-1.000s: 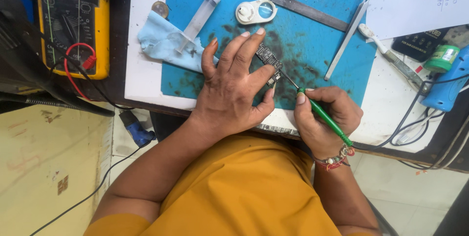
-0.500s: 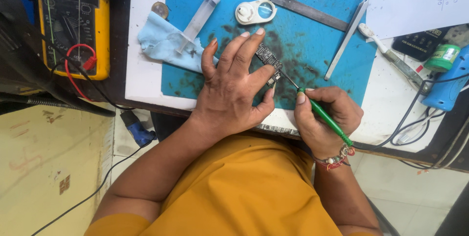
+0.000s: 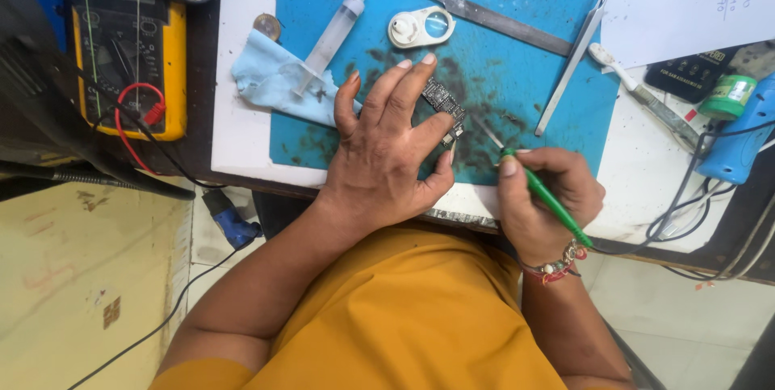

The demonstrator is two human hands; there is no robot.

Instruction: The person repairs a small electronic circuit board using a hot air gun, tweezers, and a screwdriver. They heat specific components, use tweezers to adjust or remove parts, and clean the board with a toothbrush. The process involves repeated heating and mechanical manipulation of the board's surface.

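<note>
My left hand lies flat on the blue work mat, its fingers pressing down on a small dark circuit board. My right hand grips a green-handled tool, held like a pen. Its thin metal tip points up-left at the board's right end, just beside my left thumb. Dark smudges cover the mat around the board.
On the mat lie a syringe, a white round loupe, a metal blade and tweezers. A light blue cloth overlaps the mat's left edge. A yellow multimeter stands left; a toothbrush, cables and paper right.
The tool's tip has shifted slightly away from the board's right end. My left hand stays pressed on the board.
</note>
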